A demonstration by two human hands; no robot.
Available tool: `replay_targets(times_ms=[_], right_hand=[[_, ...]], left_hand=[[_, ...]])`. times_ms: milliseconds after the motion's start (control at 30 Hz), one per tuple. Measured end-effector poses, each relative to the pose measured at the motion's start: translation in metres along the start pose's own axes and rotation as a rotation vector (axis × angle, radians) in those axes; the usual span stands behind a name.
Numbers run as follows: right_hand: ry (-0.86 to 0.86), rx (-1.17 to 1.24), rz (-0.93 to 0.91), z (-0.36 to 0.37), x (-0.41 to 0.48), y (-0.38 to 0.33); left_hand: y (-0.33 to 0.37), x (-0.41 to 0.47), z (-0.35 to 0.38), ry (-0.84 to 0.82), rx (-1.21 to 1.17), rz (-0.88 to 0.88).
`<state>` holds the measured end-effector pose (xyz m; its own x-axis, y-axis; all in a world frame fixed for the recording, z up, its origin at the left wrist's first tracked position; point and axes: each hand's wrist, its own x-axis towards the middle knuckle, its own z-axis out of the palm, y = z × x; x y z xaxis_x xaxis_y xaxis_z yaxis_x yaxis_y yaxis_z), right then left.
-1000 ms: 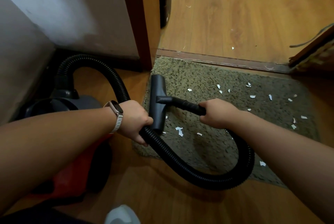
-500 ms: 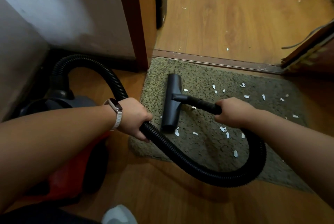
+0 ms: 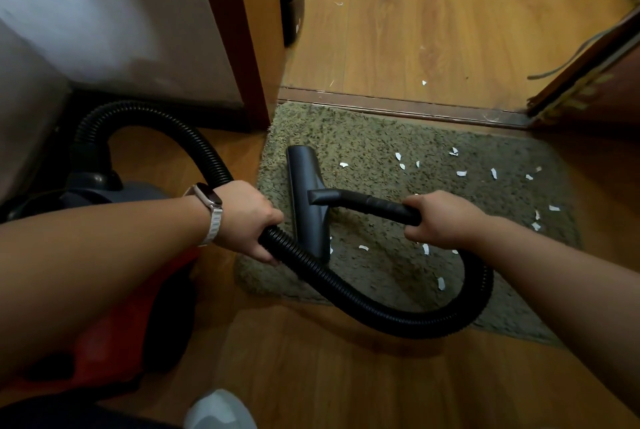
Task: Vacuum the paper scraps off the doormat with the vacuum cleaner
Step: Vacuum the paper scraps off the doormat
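A shaggy grey-green doormat point(image 3: 367, 148) lies before the door sill. Several white paper scraps point(image 3: 461, 173) are scattered over its right half and near its front. The black floor nozzle point(image 3: 306, 200) rests flat on the mat's left part. My right hand point(image 3: 438, 220) grips the black wand just behind the nozzle. My left hand point(image 3: 247, 219), with a watch on the wrist, holds the ribbed black hose point(image 3: 391, 316), which loops over the mat's front edge. The red and grey vacuum body point(image 3: 117, 290) sits on the floor to the left, partly hidden by my left arm.
A dark wooden door frame point(image 3: 242, 40) and a white wall stand at the left. The wood floor beyond the sill point(image 3: 398, 104) carries a few more scraps. An open door's edge point(image 3: 585, 82) is at the right. My white shoe toe point(image 3: 218, 409) shows at the bottom.
The nozzle slid right across the mat half a second ago, then came back left. A scrap near the front of the mat is gone.
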<state>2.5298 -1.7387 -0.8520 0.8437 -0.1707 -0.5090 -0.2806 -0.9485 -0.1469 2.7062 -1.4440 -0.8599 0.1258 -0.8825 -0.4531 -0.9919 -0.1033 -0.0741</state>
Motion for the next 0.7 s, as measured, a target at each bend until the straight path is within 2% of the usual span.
replay_targets(times_ms=[100,367,533,700], right_hand=[[-0.007,-0.018,0.011,0.009,-0.002,0.003],[-0.035,-0.065,-0.141,0.011,-0.002,-0.004],[-0.046,-0.024,-0.033,0.000,-0.011,0.015],[-0.221,0.104,0.023,0.004,-0.012,0.007]], left_hand=[[0.002,0.001,-0.003,0.012,0.004,0.005],[0.006,0.003,-0.004,-0.001,-0.001,0.025],[0.009,0.008,0.001,0.056,-0.037,0.039],[0.012,0.008,0.005,0.071,-0.044,0.074]])
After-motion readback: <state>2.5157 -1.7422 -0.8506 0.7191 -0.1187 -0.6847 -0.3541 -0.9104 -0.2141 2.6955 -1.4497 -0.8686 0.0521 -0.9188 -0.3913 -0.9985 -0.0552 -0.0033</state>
